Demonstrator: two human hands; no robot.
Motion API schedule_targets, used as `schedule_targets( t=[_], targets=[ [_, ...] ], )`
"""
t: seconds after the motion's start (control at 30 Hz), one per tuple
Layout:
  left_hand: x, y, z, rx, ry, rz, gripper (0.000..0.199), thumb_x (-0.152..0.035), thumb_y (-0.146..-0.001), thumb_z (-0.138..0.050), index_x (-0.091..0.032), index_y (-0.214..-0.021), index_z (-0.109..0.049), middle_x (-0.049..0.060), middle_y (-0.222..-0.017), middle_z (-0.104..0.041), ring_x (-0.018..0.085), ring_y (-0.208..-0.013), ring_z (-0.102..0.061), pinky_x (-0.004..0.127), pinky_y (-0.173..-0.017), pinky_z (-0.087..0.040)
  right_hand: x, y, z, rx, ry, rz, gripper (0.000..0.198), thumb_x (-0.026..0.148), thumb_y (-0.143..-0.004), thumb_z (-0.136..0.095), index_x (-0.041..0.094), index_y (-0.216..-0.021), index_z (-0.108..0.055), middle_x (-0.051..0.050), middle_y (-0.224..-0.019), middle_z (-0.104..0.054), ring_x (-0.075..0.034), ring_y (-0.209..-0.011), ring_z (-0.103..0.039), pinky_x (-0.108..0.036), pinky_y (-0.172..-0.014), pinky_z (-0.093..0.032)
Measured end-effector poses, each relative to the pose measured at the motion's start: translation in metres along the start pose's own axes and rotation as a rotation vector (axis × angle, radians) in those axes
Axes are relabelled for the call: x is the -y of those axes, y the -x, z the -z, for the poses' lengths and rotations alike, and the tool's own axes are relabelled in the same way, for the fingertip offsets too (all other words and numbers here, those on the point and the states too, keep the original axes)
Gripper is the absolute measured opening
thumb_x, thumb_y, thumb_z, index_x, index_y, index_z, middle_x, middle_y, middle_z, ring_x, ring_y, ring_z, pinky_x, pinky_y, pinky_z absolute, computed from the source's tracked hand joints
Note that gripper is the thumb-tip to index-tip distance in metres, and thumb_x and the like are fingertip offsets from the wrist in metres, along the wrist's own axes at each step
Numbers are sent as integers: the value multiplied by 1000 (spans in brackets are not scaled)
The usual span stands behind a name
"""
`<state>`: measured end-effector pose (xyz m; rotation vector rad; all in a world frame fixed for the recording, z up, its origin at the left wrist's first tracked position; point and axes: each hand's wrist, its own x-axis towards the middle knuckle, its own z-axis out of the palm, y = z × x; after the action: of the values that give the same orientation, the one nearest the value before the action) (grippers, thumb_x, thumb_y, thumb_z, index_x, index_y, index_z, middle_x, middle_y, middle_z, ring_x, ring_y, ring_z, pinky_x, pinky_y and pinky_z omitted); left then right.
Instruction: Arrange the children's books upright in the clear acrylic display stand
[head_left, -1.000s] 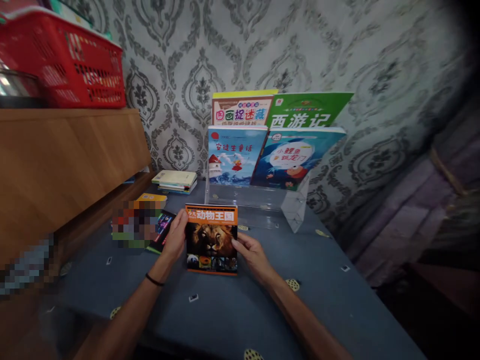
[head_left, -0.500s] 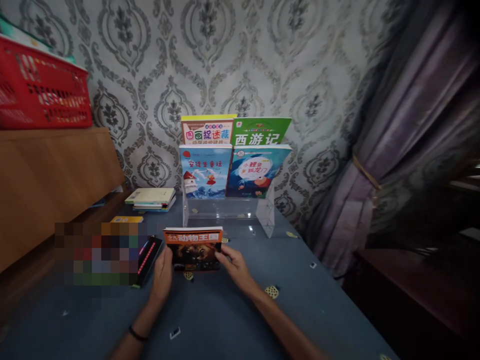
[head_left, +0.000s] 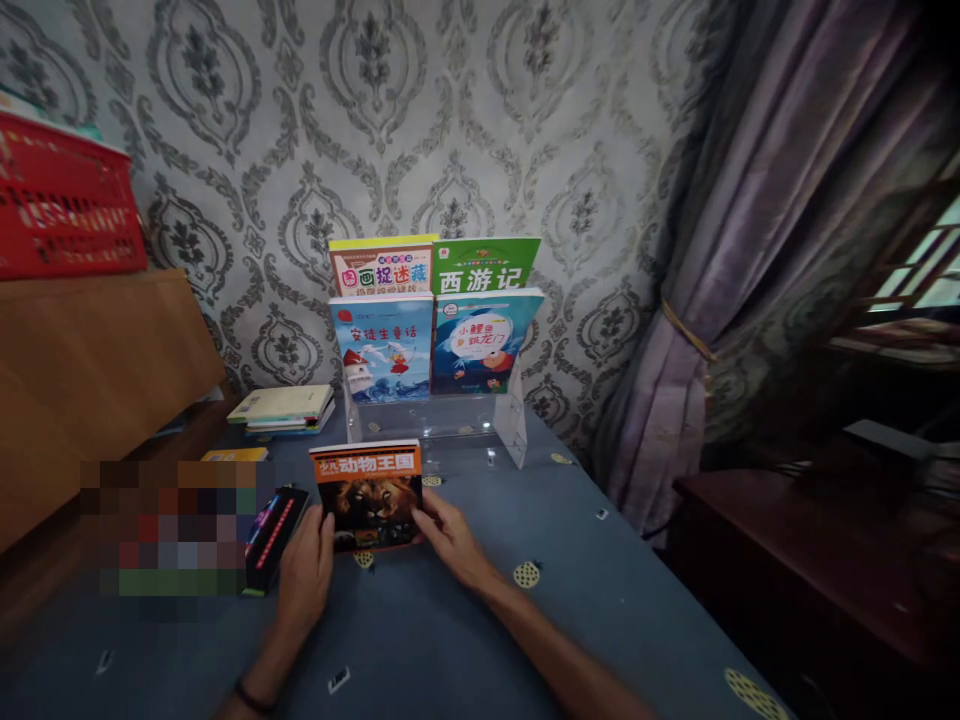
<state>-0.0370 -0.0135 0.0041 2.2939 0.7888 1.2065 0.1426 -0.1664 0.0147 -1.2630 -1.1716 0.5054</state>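
Observation:
Between both hands I hold a book [head_left: 371, 500] with an orange title band and a lion on its dark cover, tilted up with the cover facing me. My left hand [head_left: 309, 560] grips its left edge, and my right hand [head_left: 444, 532] pinches its lower right side. Just beyond it stands a clear acrylic book rack [head_left: 512, 425]. On its front tier sit a light blue book [head_left: 386, 350] and a dark blue one with a fish [head_left: 480, 345]. Behind them, a yellow-edged book [head_left: 382, 265] and a green book [head_left: 487, 262] rise from the back tier.
A stack of books [head_left: 281, 408] lies left of the rack. Nearer are a yellow book [head_left: 234, 455], a black book [head_left: 276, 540] and a blurred-out patch. A red basket [head_left: 67, 200] tops a wooden cabinet [head_left: 97, 380]. A curtain [head_left: 675, 350] hangs at right beside a dark table [head_left: 810, 560].
The lion book is raised and tilted more upright, so more of its cover shows. My view has turned slightly right, shifting the rack and books leftward in the picture.

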Motion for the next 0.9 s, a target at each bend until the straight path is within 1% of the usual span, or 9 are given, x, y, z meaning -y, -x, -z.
schedule_targets(
  t=[0.07,0.2,0.3,0.43,0.57,0.63,0.73,0.83,0.9],
  targets=[
    [0,1,0,-1,3,8,37,-51,-96,-36,-23,-92,-58,8,-90,-69,24,-85,-67,38,-78,-52,0,1,-1,-15,30,9,41,53,-97,-48,22,-118,-66,-4,-94,-66,-17,-74,-60,-28,-65,-56],
    [-2,1,3,44,33,20,34,-48,-96,-35,-23,-86,-57,5,-82,-66,22,-78,-65,35,-73,-52,1,1,-2,-34,45,27,39,54,-97,-48,22,-112,-67,-3,-87,-64,-17,-71,-59,-28,-62,-55],
    [-5,0,4,44,46,20,32,-47,-96,-36,-24,-85,-56,5,-80,-65,22,-76,-64,34,-71,-51,3,2,-2,-35,38,28,38,54,-97,-48,22,-105,-67,-2,-85,-63,-17,-70,-58,-27,-62,-54],
    [-7,1,4,26,40,24,32,-46,-95,-36,-23,-88,-57,5,-82,-66,23,-78,-65,34,-72,-51,4,2,-3,-42,56,28,40,54,-97,-48,23,-112,-67,-3,-91,-67,-16,-69,-59,-28,-63,-54],
    [-10,1,5,42,38,31,32,-45,-96,-35,-23,-90,-58,6,-82,-66,23,-78,-65,35,-73,-52,5,2,-3,-37,58,30,41,52,-98,-47,24,-120,-67,-3,-94,-68,-17,-69,-59,-28,-63,-53],
    [-11,2,5,53,49,43,33,-44,-96,-35,-22,-96,-59,7,-87,-68,23,-82,-67,36,-77,-53,6,2,-3,-35,70,31,43,53,-98,-47,24,-124,-65,-3,-94,-68,-16,-67,-59,-28,-62,-52],
    [-11,2,5,54,70,64,35,-43,-97,-36,-20,-111,-58,9,-101,-71,24,-93,-69,38,-83,-54,5,3,-3,-33,86,30,45,52,-98,-46,24,-129,-63,-4,-96,-68,-16,-66,-59,-28,-62,-52],
    [-9,2,4,51,85,60,39,-43,-98,-36,-19,-121,-56,11,-110,-70,25,-101,-68,39,-88,-53,4,3,-3,-32,106,25,43,50,-99,-44,23,-126,-64,-4,-93,-66,-16,-65,-58,-28,-62,-51],
    [-8,2,4,53,91,47,40,-42,-98,-36,-19,-123,-55,12,-114,-70,25,-105,-67,40,-92,-53,4,3,-3,-41,142,47,39,47,-100,-43,22,-120,-66,-5,-93,-65,-17,-71,-59,-28,-64,-51]
  ],
)
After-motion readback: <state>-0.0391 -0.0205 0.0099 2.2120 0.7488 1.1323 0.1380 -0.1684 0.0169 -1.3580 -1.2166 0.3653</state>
